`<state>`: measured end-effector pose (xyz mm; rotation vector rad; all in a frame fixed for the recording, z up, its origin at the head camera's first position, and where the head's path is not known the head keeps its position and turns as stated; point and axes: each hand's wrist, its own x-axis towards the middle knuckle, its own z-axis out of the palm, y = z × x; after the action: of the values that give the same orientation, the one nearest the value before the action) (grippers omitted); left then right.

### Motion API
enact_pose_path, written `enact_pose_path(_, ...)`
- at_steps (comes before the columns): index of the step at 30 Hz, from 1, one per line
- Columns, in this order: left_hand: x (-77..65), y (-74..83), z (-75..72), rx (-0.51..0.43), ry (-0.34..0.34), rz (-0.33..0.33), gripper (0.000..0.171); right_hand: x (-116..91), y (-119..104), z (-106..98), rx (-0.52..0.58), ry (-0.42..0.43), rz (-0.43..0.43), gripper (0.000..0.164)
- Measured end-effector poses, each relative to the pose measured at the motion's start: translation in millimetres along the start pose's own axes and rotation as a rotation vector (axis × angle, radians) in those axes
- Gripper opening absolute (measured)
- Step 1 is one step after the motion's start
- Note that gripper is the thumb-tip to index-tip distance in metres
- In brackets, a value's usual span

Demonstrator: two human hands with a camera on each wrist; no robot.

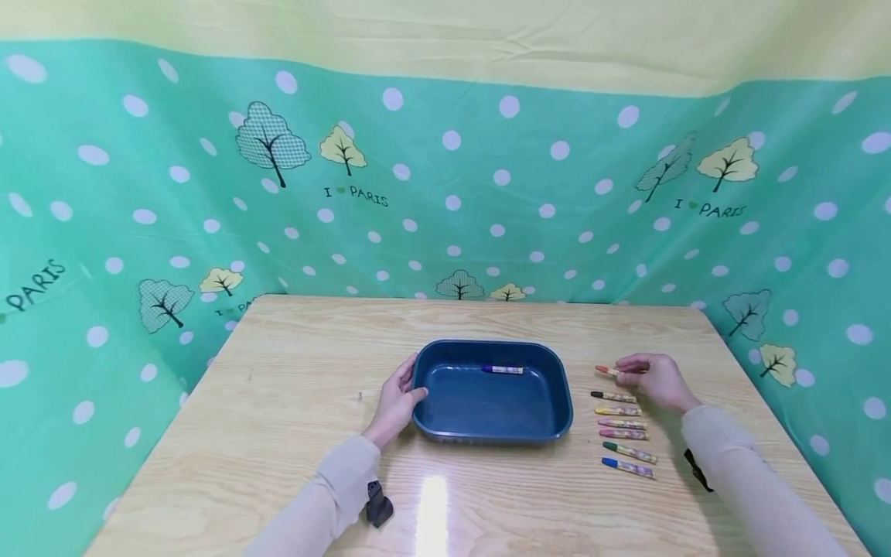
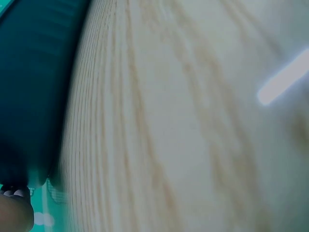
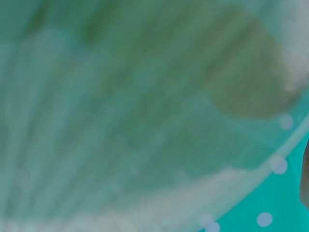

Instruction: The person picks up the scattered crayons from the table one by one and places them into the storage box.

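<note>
"Since the left hand point(image 1: 394, 405) grips the dark-blue rectangular plastic basin point(image 1: 490, 406), is that for steadiness?"

"Probably; the right hand point(image 1: 657, 378) pinches an orange, paper-wrapped crayon point(image 1: 606, 370) between basin and the wooden bench's right edge point(image 1: 729, 366)."

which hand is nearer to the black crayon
Right. The right hand is just beyond the black crayon, fingers on the orange crayon; the left hand grips the left rim of the blue tray, which lies between it and the black crayon.
</note>
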<state>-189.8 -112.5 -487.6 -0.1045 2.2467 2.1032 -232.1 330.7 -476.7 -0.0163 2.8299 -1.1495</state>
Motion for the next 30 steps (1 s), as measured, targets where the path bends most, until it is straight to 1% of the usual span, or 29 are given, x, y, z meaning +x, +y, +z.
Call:
enact_pose_path(3,-1.4,5.0,-0.1,-0.019,-0.015,-0.004,0.066,-1,-6,-7,-0.004,0.021,-0.023,0.030)
enact_pose_path(8,-12.7,25.3,0.8,-0.018,-0.017,-0.009,0.065,-1,-23,-12,0.049,0.050,-0.053,0.037)
enact_pose_path(10,-16.9,31.4,1.6,-0.008,-0.012,-0.006,0.064,-1,-32,-14,0.071,0.057,-0.042,0.040)
enact_pose_path(12,-18.3,33.5,2.1,-0.006,-0.012,-0.006,0.063,-2,-42,-14,0.081,0.057,-0.039,0.042)
enact_pose_path(16,-14.0,27.7,1.5,-0.019,-0.021,-0.003,0.064,-3,-63,-13,0.081,0.062,-0.054,0.042)
enact_pose_path(19,-7.2,16.4,0.2,-0.031,-0.017,-0.001,0.065,-4,-79,-9,0.083,0.047,-0.085,0.041)
enact_pose_path(23,-0.4,2.9,-0.2,-0.020,-0.006,0.003,0.066,-7,-98,-3,0.092,0.050,-0.106,0.036)
enact_pose_path(26,0.9,-1.2,0.3,-0.011,-0.005,0.007,0.066,-7,-110,2,0.091,0.059,-0.119,0.033)
enact_pose_path(30,1.2,-1.4,0.3,-0.009,-0.002,0.004,0.066,-7,-121,13,0.106,0.049,-0.138,0.030)
